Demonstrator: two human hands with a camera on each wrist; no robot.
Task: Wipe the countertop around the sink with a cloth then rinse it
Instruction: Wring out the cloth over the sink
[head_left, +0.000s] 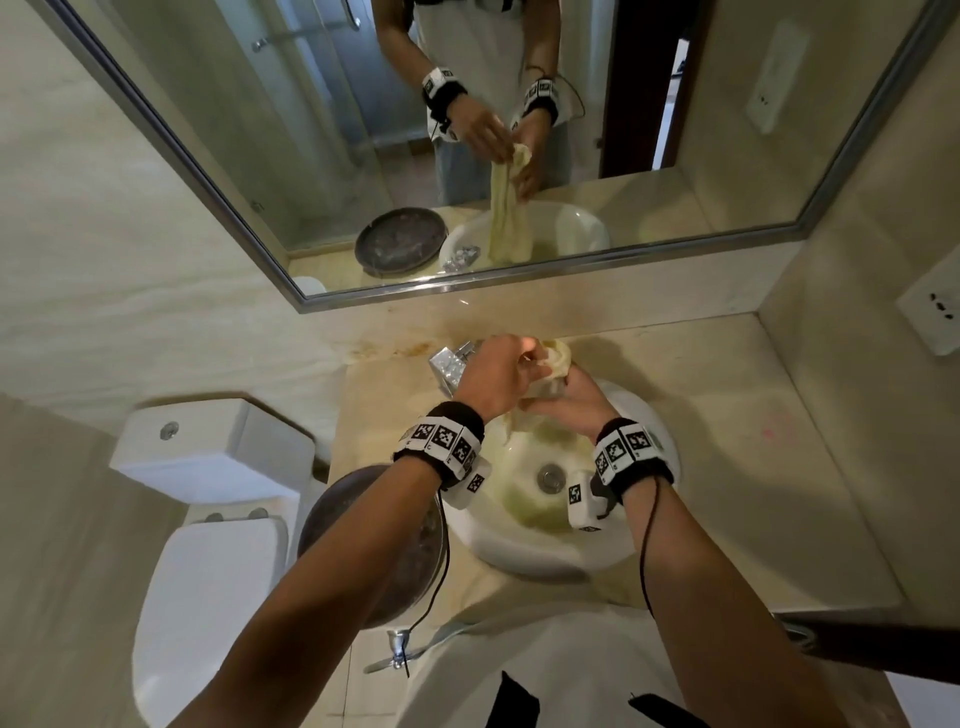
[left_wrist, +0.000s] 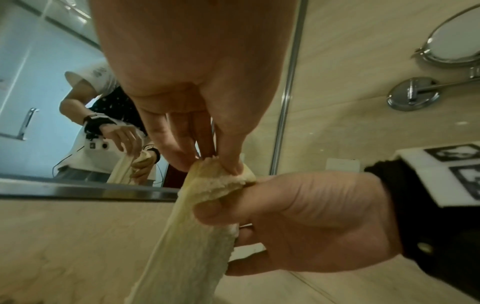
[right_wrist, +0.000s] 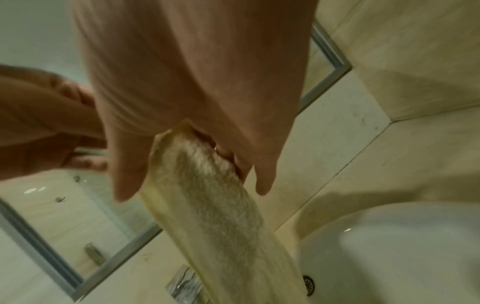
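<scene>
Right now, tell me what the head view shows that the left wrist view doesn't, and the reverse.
Only the head view shows the white sink with its drain, the faucet, the dark round pan on the countertop and the toilet.

Only the left wrist view shows the wall-mounted round chrome mirror and the grip up close: the left hand pinching the top of the yellow cloth.

Both show the right hand clasping the cloth, and the big wall mirror.

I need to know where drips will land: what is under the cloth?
The white sink lies under the hanging cloth, its drain visible. Hands and wristbands cover part of the bowl.
</scene>
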